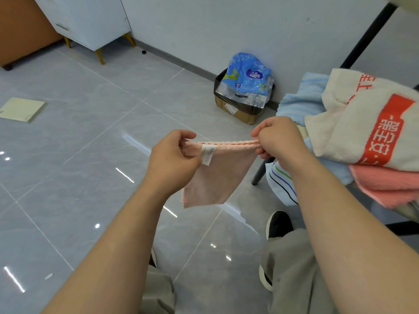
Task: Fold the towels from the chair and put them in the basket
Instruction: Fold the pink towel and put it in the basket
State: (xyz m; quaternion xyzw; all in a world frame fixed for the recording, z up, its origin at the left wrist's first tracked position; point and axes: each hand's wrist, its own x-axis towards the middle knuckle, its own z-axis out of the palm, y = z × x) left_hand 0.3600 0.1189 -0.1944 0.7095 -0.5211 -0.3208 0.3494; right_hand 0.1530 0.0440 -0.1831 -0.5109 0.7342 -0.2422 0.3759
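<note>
A small pale pink towel (217,177) hangs in the air over the floor, stretched by its top edge, with a white label near its left corner. My left hand (174,157) pinches the left corner and my right hand (278,139) pinches the right corner. On the chair (260,175) at the right lies a pile: a white towel with a red printed band (367,118) on top, a light blue towel (301,98) behind it, a coral towel (390,184) below, and a white striped towel (281,184) hanging off the seat. No basket is in view.
A cardboard box (238,109) holding a blue plastic pack stands against the wall behind the towel. A white cabinet (90,21) on wooden legs is at the back left. A pale flat board (21,108) lies on the grey tiled floor. My shoes and trouser legs are below.
</note>
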